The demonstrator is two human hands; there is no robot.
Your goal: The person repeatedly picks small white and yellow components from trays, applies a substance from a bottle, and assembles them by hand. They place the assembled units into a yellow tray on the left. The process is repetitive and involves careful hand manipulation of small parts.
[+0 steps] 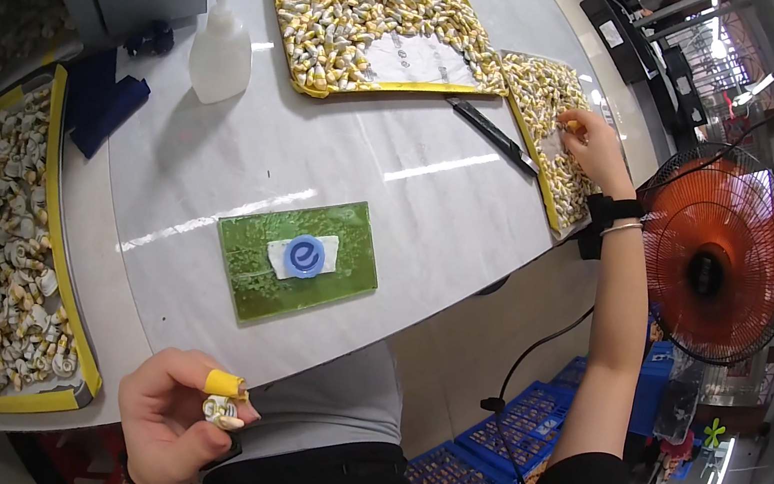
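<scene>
Left hand, lower left, pinches a small white-and-yellow piece. Right hand, upper right, fingers narrow over similar pieces in the right tray; can't tell if it grips one. Best to take one by fingertips, left pinch light. Mind tray rim, black cutter alongside. Open room mid-frame, above green slab.

Orange fan and blue crates

small-parts workshop | trays of small pieces | squeeze bottle | blue crates | orange fan
</scene>
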